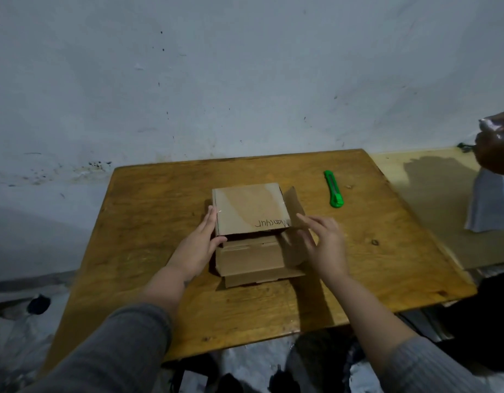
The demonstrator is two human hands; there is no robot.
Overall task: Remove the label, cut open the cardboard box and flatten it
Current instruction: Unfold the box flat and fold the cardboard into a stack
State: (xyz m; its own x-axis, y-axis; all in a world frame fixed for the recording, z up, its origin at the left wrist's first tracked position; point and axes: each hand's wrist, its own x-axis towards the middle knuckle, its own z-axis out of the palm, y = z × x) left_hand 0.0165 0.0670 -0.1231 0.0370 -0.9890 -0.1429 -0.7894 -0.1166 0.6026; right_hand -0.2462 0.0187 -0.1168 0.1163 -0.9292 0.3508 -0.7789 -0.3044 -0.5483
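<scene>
A: Where the grey sleeves [117, 350] come in at the near edge, what lies under them?

B: A floor littered with pale and dark things too blurred to name, and then the near edge of the bench [148, 211], a worn, orange-brown wooden top with knots and scuffs.

A: And the hands?

B: Both reach to the cardboard box [249, 208], which sits near the middle of the bench. The left hand [201, 243] lies open against the box's left side, fingers flat on the wall and thumb tucked at the gap under the lid. The right hand [324, 245] is also open, fingers spread, its fingertips at the raised side flap [294, 207] on the box's right. Neither grips anything.

A: How does the box look?

B: Plain brown, partly opened. The top panel is lifted, with dark handwriting near its right front corner, upside down from here. Beneath it the front wall folds forward and a flap lies flat on the bench toward the person. Whether a label is on it, I cannot tell.

A: Beyond the box?

B: Right of it and a little farther back lies a green utility knife [333, 189], apart from the box. Farther right, a paler board [432, 211] adjoins the bench, with a grey-white sheet [489, 205] on it and another person's hand [496, 154] at the picture's edge holding something pale. Behind everything stands a whitish wall [245, 75], stained and speckled.
</scene>
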